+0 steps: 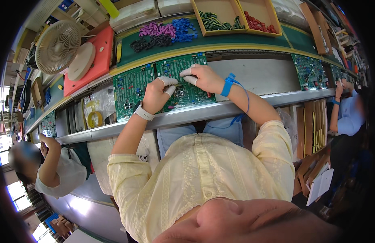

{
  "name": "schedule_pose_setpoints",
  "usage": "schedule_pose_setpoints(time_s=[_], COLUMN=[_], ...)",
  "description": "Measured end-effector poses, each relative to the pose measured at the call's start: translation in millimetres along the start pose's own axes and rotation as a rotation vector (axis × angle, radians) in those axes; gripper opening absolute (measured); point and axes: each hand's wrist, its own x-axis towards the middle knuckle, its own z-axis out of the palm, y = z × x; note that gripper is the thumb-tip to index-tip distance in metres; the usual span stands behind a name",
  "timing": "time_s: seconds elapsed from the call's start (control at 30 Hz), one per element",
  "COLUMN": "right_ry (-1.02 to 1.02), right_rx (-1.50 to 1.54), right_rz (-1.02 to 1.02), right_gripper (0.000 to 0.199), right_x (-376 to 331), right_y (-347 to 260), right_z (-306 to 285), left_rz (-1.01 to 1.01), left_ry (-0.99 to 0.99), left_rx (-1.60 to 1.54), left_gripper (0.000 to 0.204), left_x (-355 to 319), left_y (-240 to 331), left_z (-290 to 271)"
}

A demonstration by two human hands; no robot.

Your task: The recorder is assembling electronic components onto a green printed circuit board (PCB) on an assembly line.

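Observation:
A green circuit board (pixel 191 99) dotted with small components lies on the metal-edged line in front of me. My left hand (pixel 155 95) is over its left part, the white-covered fingertips bent together close to the board's surface. Over the upper middle of the same board is my right hand (pixel 204 77), its fingers, also in white finger covers, curled in a pinch. Anything between the fingertips of either hand is too small to make out. A second green circuit board (pixel 133 87) adjoins it on the left. A blue wrist strap (pixel 228 84) with a coiled cord circles my right wrist.
Behind the line lie piles of purple parts (pixel 157 29), blue parts (pixel 184 29) and black parts (pixel 149 43). A cardboard tray (pixel 246 31) holds green and red parts. A fan (pixel 58 46) stands at the left. Co-workers sit at both sides.

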Motion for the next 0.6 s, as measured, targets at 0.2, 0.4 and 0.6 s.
schedule_pose_setpoints(time_s=[0.2, 0.4, 0.6], right_ry=[0.049, 0.029, 0.112], right_rx=[-0.048, 0.055, -0.021], right_rz=[0.012, 0.171, -0.036], right_gripper=[0.020, 0.018, 0.017], right_x=[0, -3, -3], right_y=[-3, -7, 2], right_z=[-10, -12, -6], left_rz=[0.149, 0.109, 0.241], left_ry=[-0.097, -0.130, -0.116], left_rx=[0.252, 0.360, 0.392], left_gripper=[0.021, 0.014, 0.016], left_x=[2, 2, 4], left_y=[-5, -13, -13], left_z=[7, 12, 12])
